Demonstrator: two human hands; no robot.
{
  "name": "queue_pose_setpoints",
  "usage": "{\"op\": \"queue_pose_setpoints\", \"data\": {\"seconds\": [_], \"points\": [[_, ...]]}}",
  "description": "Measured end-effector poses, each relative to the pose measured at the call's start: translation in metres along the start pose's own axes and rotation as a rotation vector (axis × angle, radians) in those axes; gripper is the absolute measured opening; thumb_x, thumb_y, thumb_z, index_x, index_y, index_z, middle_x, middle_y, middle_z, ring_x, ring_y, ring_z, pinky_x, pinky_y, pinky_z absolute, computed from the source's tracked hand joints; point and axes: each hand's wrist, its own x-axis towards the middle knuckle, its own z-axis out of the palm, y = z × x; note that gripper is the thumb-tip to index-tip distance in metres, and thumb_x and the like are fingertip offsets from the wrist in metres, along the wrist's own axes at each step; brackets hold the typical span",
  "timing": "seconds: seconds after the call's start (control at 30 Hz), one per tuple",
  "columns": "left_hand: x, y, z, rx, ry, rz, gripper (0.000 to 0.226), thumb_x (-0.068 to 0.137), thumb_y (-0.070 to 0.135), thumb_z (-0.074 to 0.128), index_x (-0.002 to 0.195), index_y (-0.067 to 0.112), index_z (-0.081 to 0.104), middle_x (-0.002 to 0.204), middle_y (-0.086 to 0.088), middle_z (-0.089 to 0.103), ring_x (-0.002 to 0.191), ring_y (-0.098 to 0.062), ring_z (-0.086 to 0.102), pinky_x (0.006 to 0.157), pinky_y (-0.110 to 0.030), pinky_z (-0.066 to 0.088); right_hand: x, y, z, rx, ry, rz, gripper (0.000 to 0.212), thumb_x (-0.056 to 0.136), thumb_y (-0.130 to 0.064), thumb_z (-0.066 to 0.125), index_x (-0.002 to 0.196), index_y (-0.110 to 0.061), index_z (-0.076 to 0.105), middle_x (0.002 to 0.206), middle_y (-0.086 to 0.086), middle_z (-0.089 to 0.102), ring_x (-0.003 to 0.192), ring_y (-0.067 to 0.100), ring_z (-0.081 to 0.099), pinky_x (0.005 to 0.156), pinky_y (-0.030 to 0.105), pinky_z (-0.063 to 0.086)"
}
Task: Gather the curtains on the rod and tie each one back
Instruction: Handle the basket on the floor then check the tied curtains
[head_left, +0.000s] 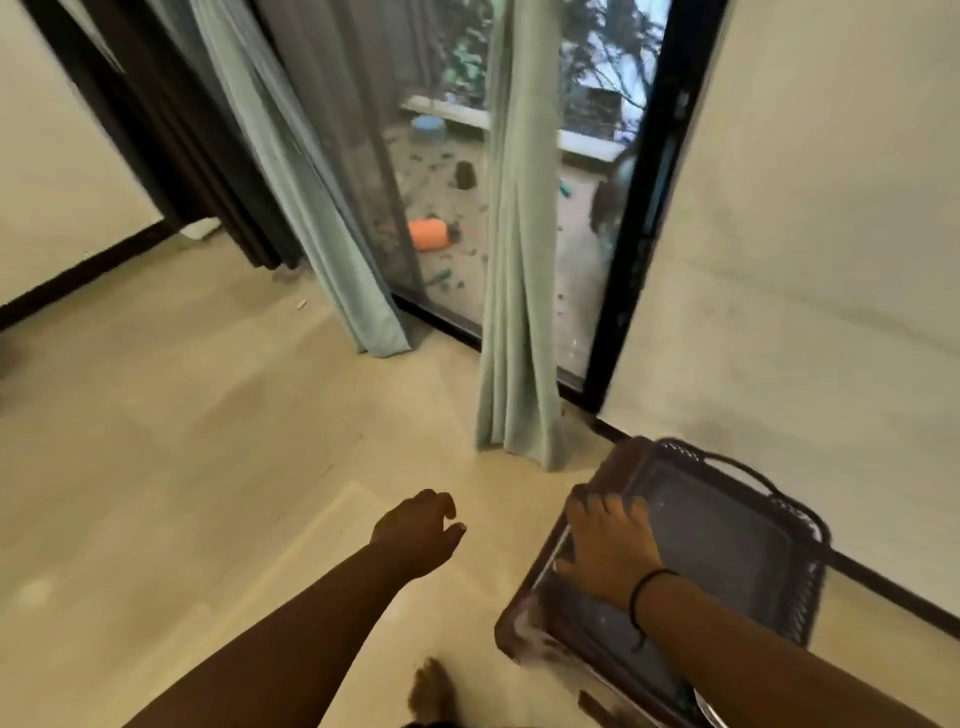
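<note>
1. Right hand (608, 545) rests flat on dark stool (675, 561); left hand (421, 530) loosely curled, holding nothing.
2. Curtains hang untied: left curtain (311, 208) far; right curtain (519, 260) nearer.
3. Advice: set stool steady below the rod before climbing.

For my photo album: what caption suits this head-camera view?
Right hand on a dark basket, left hand free, before two hanging curtains.

soft matt cloth curtains (519, 249); beside them a glossy glass door (447, 208), smooth pale floor (208, 415), woven plastic basket (800, 525).
</note>
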Motion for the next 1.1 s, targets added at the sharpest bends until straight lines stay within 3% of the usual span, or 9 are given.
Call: {"op": "queue_pose_setpoints", "data": {"seconds": [0.23, 0.5, 0.7, 1.1], "points": [[0.017, -0.16, -0.058, -0.126, 0.068, -0.126, 0.038, 0.092, 0.048, 0.047, 0.12, 0.023, 0.053, 0.127, 0.001, 0.051, 0.112, -0.02, 0.054, 0.089, -0.033, 0.045, 0.132, -0.155, -0.067, -0.169, 0.028, -0.178, 0.071, 0.082, -0.06, 0.047, 0.137, -0.018, 0.031, 0.138, 0.009, 0.042, 0.128, 0.031, 0.036, 0.102, 0.048, 0.029], [0.044, -0.34, -0.182, -0.068, 0.106, -0.24, 0.043, 0.092, 0.048, 0.047, 0.126, 0.022, 0.05, 0.132, -0.002, 0.048, 0.119, -0.024, 0.05, 0.096, -0.037, 0.043, 0.253, -0.317, -0.156, -0.17, 0.094, -0.353, 0.064, 0.085, -0.054, 0.045, 0.138, -0.02, 0.031, 0.13, 0.005, 0.048, 0.121, 0.027, 0.041, 0.097, 0.041, 0.036], [0.101, -0.4, -0.243, -0.146, 0.183, -0.275, 0.041, 0.092, 0.048, 0.047, 0.125, 0.023, 0.051, 0.13, -0.002, 0.049, 0.114, -0.023, 0.054, 0.093, -0.036, 0.046, 0.343, -0.359, -0.203, -0.216, 0.134, -0.345, 0.058, 0.086, -0.048, 0.048, 0.135, -0.02, 0.034, 0.127, 0.004, 0.049, 0.12, 0.026, 0.041, 0.095, 0.04, 0.036], [0.298, -0.52, -0.383, -0.126, 0.117, -0.372, 0.042, 0.093, 0.046, 0.048, 0.127, 0.023, 0.05, 0.133, -0.002, 0.047, 0.115, -0.022, 0.054, 0.093, -0.034, 0.045, 0.605, -0.413, -0.298, -0.144, 0.1, -0.376, 0.061, 0.086, -0.042, 0.049, 0.139, -0.018, 0.029, 0.136, 0.008, 0.042, 0.127, 0.03, 0.034, 0.103, 0.043, 0.031]]}}
